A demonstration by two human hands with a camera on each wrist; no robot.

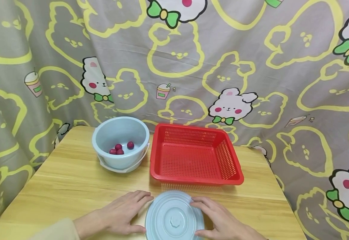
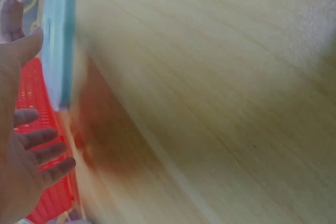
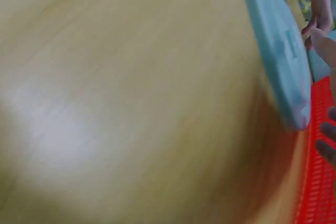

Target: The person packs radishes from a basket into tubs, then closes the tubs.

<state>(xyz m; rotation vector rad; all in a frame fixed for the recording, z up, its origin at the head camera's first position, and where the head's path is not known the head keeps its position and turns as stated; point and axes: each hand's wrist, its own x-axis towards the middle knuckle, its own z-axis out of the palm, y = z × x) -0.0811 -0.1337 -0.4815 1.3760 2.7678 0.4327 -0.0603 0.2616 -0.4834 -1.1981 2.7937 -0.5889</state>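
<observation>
Left hand (image 1: pixel 123 213) lies flat on the wooden table (image 1: pixel 66 186), fingers straight and spread, with thumb and fingertips (image 1: pixel 145 197) right at the left rim of the pale blue round lid (image 1: pixel 174 218); it curls round nothing. Up beyond that hand, well apart from it, sits the light blue bucket (image 1: pixel 102 140), its white handle down, with four dark red round fruits (image 1: pixel 120 148) lying in the bottom. Between the two hands the lid rests flat on the table at the near edge. Just past the lid stands the red slotted basket (image 1: pixel 192 175). Right hand (image 1: pixel 219 216) rests over the lid's right rim, fingers (image 1: pixel 200 201) extended and relaxed on its top, not clamped. Both wrist views are blurred.
</observation>
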